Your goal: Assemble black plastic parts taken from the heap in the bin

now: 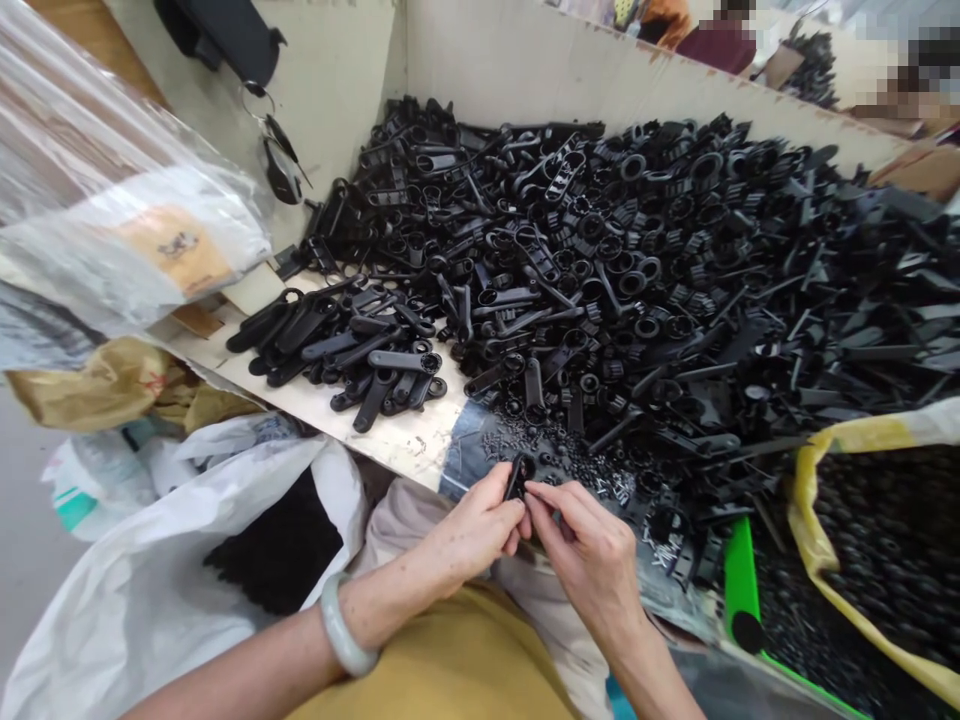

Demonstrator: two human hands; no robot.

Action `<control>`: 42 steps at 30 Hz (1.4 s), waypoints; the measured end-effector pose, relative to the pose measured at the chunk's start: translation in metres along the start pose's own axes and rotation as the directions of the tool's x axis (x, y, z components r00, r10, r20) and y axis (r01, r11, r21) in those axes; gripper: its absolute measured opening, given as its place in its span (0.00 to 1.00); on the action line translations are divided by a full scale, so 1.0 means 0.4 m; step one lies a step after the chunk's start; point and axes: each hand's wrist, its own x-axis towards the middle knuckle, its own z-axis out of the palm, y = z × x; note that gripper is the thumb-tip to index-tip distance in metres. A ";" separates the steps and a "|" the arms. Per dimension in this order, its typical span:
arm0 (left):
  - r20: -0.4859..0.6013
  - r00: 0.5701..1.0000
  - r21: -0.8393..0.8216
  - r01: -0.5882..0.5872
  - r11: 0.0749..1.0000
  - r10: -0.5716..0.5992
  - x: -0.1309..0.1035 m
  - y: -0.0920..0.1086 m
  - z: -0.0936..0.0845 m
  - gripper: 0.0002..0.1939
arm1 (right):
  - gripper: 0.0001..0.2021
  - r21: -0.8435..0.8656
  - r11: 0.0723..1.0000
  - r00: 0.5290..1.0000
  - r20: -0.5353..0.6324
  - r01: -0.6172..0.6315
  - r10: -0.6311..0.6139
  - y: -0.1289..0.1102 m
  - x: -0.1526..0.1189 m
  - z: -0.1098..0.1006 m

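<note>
My left hand (487, 515) is closed around a black plastic part with a ring-shaped end (520, 468), held just over the table's front edge. Thumb and fingers of my right hand (589, 545) pinch together at the side of that ring; whatever sits between those fingertips is hidden or too small to name. Behind the hands, tiny black pieces (540, 440) and small silvery pins (619, 487) lie scattered on a dark sheet. To the left, a group of black handle-shaped parts with ring ends (375, 350) rests on the pale board.
A large heap of black plastic parts (600, 230) covers most of the table. White sack (97, 610) with black contents stands at lower left. On the right are a green panel (741, 575) and a yellow-rimmed bag (814, 500). Clear plastic (112, 150) hangs at upper left.
</note>
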 end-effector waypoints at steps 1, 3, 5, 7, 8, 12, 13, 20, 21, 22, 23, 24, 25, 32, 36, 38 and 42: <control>-0.024 0.999 0.145 -0.028 0.989 0.031 -0.002 0.003 -0.001 0.07 | 0.08 0.007 1.000 1.000 -0.014 -0.003 0.003 0.002 0.000 0.000; -0.067 0.977 0.541 -0.136 0.830 0.204 -0.008 0.009 -0.007 0.15 | 0.06 0.008 1.000 0.998 -0.058 -0.014 0.015 0.009 -0.002 -0.001; -0.051 0.917 0.795 -0.202 0.572 0.395 -0.010 0.011 -0.016 0.24 | 0.06 -0.029 0.999 0.995 -0.096 -0.030 0.027 0.019 -0.006 0.000; 0.032 0.878 0.920 -0.212 0.329 0.477 -0.007 0.009 -0.025 0.33 | 0.07 -0.104 0.994 0.995 -0.091 -0.037 0.027 0.031 -0.011 0.004; 0.077 0.877 0.953 -0.205 0.223 0.474 -0.003 0.006 -0.028 0.37 | 0.08 -0.142 0.989 0.997 -0.071 -0.035 0.025 0.037 -0.014 0.007; 0.198 0.869 0.980 -0.178 -0.087 0.454 0.013 -0.006 -0.036 0.41 | 0.11 -0.172 0.983 0.998 -0.004 -0.062 0.063 0.052 -0.025 0.015; 0.202 0.858 0.979 -0.183 -0.087 0.472 0.015 -0.007 -0.038 0.40 | 0.11 -0.149 0.985 0.996 0.002 -0.083 0.084 0.054 -0.027 0.016; 0.023 0.802 0.962 -0.181 0.207 0.596 0.001 0.026 -0.034 0.12 | 0.11 -0.036 0.987 0.988 -0.002 -0.157 0.157 0.061 -0.034 0.017; 0.004 0.823 0.964 -0.155 0.217 0.568 0.000 0.033 -0.029 0.07 | 0.11 -0.028 0.988 0.988 -0.009 -0.154 0.154 0.062 -0.034 0.016; -0.006 0.846 0.968 -0.129 0.215 0.533 0.001 0.039 -0.022 0.05 | 0.11 -0.020 0.988 0.988 -0.019 -0.151 0.151 0.062 -0.034 0.016; -0.007 0.868 0.973 -0.109 0.204 0.497 0.004 0.042 -0.016 0.05 | 0.11 -0.012 0.989 0.989 -0.029 -0.148 0.148 0.062 -0.034 0.015; -0.006 0.885 0.978 -0.092 0.188 0.466 0.009 0.044 -0.010 0.06 | 0.11 -0.005 0.989 0.988 -0.038 -0.147 0.147 0.061 -0.035 0.014; -0.004 0.896 0.982 -0.081 0.172 0.444 0.014 0.043 -0.006 0.05 | 0.11 0.004 0.989 0.988 -0.043 -0.148 0.148 0.061 -0.035 0.013; 0.024 0.903 0.918 -0.190 0.348 0.430 0.030 0.043 -0.007 0.11 | 0.08 0.202 0.955 0.970 -0.065 -0.217 0.234 0.049 -0.040 0.004; -0.130 0.957 0.544 -0.151 0.825 0.261 0.010 0.063 0.002 0.15 | 0.04 0.415 0.873 0.945 -0.083 -0.257 0.317 0.028 -0.029 -0.003; -0.130 0.974 0.357 -0.126 0.925 0.183 0.001 0.063 0.006 0.16 | 0.04 0.459 0.857 0.946 -0.096 -0.234 0.309 0.018 -0.021 -0.007; -0.124 0.985 0.196 -0.097 0.976 0.122 -0.010 0.048 0.005 0.17 | 0.04 0.477 0.857 0.960 -0.083 -0.196 0.267 0.005 -0.006 -0.014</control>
